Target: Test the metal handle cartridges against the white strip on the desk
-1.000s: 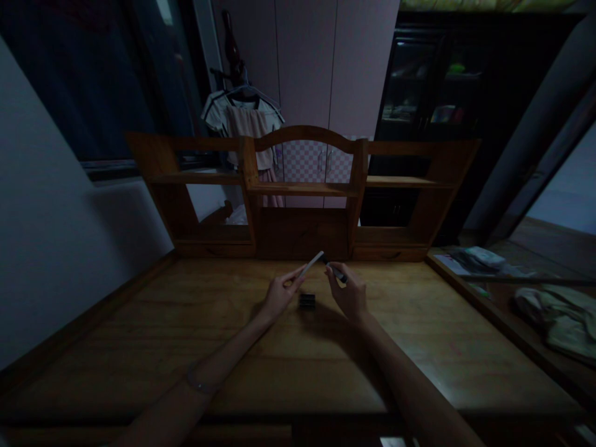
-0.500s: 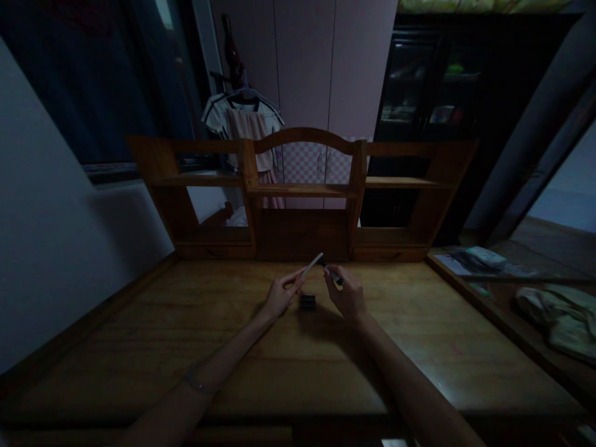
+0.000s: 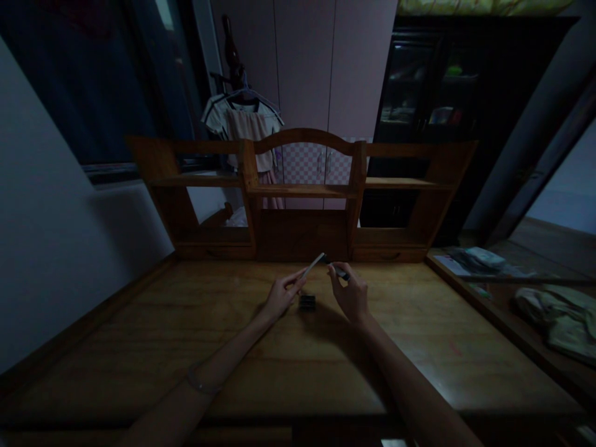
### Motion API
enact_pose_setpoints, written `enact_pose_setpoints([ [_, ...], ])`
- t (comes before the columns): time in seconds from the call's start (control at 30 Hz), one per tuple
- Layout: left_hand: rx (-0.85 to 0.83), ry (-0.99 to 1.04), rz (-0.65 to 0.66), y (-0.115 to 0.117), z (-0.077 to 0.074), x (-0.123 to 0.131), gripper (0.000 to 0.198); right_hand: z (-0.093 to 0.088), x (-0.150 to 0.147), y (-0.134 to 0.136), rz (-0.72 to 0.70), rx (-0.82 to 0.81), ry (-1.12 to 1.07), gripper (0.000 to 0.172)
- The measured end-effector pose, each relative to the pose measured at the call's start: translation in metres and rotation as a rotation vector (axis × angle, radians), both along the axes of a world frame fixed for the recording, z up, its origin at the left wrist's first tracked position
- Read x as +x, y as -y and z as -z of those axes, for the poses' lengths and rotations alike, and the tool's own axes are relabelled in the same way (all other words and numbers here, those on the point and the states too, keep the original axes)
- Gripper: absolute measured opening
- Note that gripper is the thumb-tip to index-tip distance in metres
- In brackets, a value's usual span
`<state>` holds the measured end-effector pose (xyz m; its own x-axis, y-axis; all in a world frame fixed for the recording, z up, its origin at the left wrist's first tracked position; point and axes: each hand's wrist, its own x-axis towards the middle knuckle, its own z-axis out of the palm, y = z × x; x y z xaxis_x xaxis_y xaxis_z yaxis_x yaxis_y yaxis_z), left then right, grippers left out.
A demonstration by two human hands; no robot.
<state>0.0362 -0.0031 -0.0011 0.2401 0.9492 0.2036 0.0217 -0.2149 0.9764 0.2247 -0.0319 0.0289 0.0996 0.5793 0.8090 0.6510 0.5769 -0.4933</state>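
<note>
My left hand (image 3: 281, 294) is closed on a thin, light-coloured flat strip (image 3: 313, 265), which slants up to the right above the desk. Pinched in my right hand (image 3: 348, 290) is a small dark tool (image 3: 340, 272) with a lighter side. Its dark tip is at or very near the strip's upper end; whether they touch is hard to tell. A small dark block with light lines (image 3: 307, 303) rests on the wooden desk (image 3: 214, 347), between and just below the hands. The dim light hides finer detail.
A wooden shelf unit (image 3: 302, 191) stands along the desk's back edge. On the right, beyond the raised desk edge, lie plastic-wrapped items (image 3: 484, 257) and a pale cloth bag (image 3: 554, 316). Clothes (image 3: 246, 127) hang behind the shelf at the left.
My right hand has shifted slightly, and the dark tool in it now lies at a flatter angle, its tip still by the strip's end. My left hand has hardly moved.
</note>
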Motion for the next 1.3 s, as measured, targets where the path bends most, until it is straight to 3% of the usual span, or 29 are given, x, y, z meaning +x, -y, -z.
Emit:
enact_pose_setpoints([
  [0.33, -0.004, 0.021, -0.043, -0.0041, 0.0049, -0.0021, 0.064, 0.0060, -0.0088, 0.0012, -0.071, -0.024, 0.057, 0.017],
  [0.57, 0.010, 0.031, -0.031, -0.0077, 0.0094, -0.0004, 0.065, 0.0028, -0.0010, -0.0020, -0.010, -0.016, -0.006, 0.018],
  [0.8, -0.001, 0.028, -0.037, -0.0042, 0.0047, -0.0023, 0.064, 0.0038, -0.0042, 0.0003, -0.068, -0.017, 0.052, 0.017],
  [1.07, -0.017, 0.017, -0.030, -0.0037, 0.0041, -0.0011, 0.067, 0.0004, -0.0008, -0.0003, -0.006, -0.018, -0.018, 0.018],
  [1.3, 0.013, -0.013, -0.057, -0.0056, 0.0051, -0.0043, 0.063, 0.0017, -0.0037, 0.0009, -0.044, -0.030, 0.005, 0.017],
])
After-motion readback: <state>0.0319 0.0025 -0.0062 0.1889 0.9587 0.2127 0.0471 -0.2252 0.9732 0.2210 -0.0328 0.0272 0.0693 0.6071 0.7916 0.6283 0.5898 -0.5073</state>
